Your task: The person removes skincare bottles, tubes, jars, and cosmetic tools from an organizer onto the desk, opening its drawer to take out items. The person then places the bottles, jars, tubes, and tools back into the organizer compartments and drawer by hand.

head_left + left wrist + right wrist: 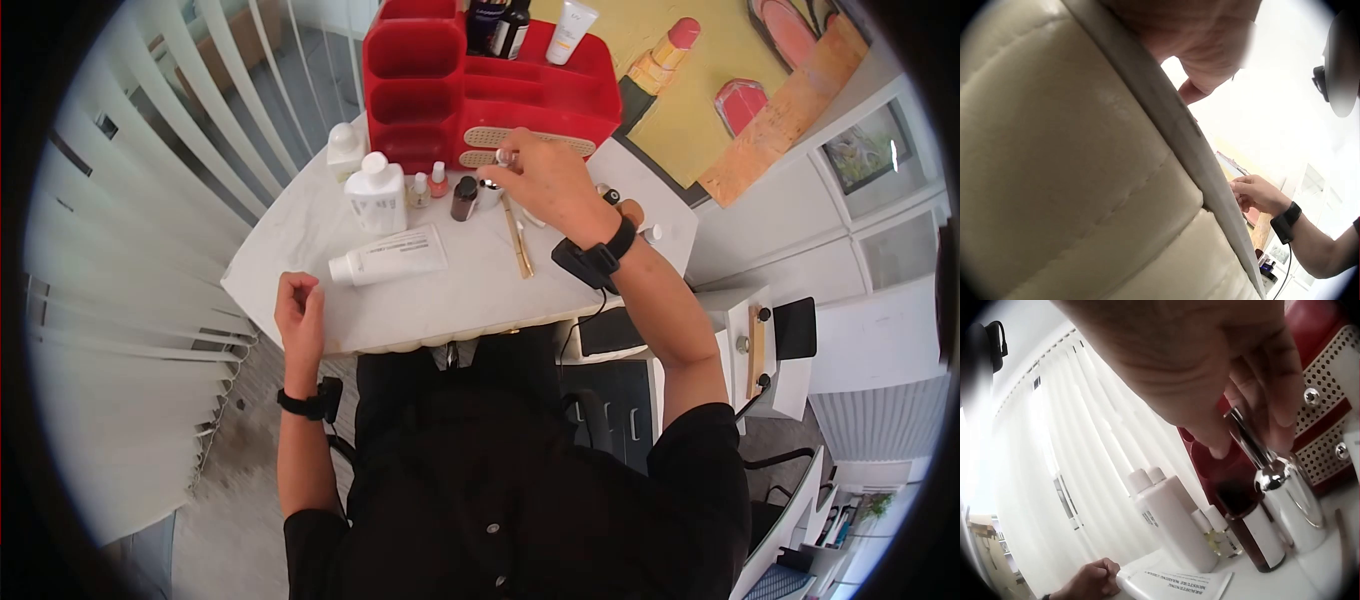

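Note:
My right hand (555, 185) is over a shiny silver bottle (1297, 512) with a slim tall cap, which stands on the white table. In the right wrist view the thumb is left of the cap and the fingers are at its other side, with a gap between them. Beside it is a small dark brown bottle (1260, 540) with a white label. My left hand (298, 310), fingers loosely curled, rests at the table's left front edge. Nearest to it lies a white cream tube (390, 256).
A red organizer (415, 95) with bottles and a tube (571, 32) stands at the back. White bottles (377, 200) and small nail polish bottles (438, 180) are left of centre. A gold stick (521, 250) lies near the right hand. Blinds (130, 250) hang at left.

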The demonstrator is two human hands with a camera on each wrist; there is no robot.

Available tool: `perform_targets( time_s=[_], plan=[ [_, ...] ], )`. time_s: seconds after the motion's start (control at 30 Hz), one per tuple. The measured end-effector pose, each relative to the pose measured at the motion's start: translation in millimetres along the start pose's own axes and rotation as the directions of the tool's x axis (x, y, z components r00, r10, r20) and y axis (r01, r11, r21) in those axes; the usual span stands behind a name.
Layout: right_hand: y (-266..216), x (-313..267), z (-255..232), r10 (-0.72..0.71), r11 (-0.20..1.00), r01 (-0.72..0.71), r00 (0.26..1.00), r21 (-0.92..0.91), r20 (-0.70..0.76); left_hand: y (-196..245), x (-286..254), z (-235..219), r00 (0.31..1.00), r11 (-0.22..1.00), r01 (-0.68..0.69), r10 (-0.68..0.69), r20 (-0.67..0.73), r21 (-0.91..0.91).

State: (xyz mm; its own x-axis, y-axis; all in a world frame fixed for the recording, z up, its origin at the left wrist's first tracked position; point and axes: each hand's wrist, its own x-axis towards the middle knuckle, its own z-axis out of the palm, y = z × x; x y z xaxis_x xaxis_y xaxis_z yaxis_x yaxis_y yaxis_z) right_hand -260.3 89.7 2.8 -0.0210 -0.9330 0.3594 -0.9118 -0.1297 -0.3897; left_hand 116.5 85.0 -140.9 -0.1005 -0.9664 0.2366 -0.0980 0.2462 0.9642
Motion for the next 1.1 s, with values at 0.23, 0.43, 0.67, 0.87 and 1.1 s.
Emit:
perform_targets(
  time_s=[0.23, 0.43, 0.67, 0.87, 1.1],
  plan=[
    [12, 44, -70, -0.047, 0.998, 0.025, 0.920, -0.062, -0.388, -1, 1, 0, 1.000, 0.999, 0.011, -0.011, 0.009, -0.041],
    [78, 129, -112, -0.559, 0.776, 0.102, 0.568, -0.622, -0.604, 3, 0, 0, 1.000, 0.999, 0.009, -0.008, 0.012, -0.041],
    [140, 171, -92, -0.122, 0.935, -0.006, 0.933, -0.353, -0.338, 10, -1, 1, 1.000, 0.999, 0.024, -0.023, 0.017, -0.044],
    [64, 113, -129, 0.084, 0.996, -0.086, 0.871, 0.018, -0.485, 7, -1, 1, 1.000, 1.000, 0.005, -0.004, 0.011, -0.014],
    [-28, -2, -137, 0.100, 0.972, 0.001, 0.901, 0.233, -0.422, 10, 0, 4, 0.999, 1.000, 0.012, -0.013, -0.047, -0.025]
  ],
)
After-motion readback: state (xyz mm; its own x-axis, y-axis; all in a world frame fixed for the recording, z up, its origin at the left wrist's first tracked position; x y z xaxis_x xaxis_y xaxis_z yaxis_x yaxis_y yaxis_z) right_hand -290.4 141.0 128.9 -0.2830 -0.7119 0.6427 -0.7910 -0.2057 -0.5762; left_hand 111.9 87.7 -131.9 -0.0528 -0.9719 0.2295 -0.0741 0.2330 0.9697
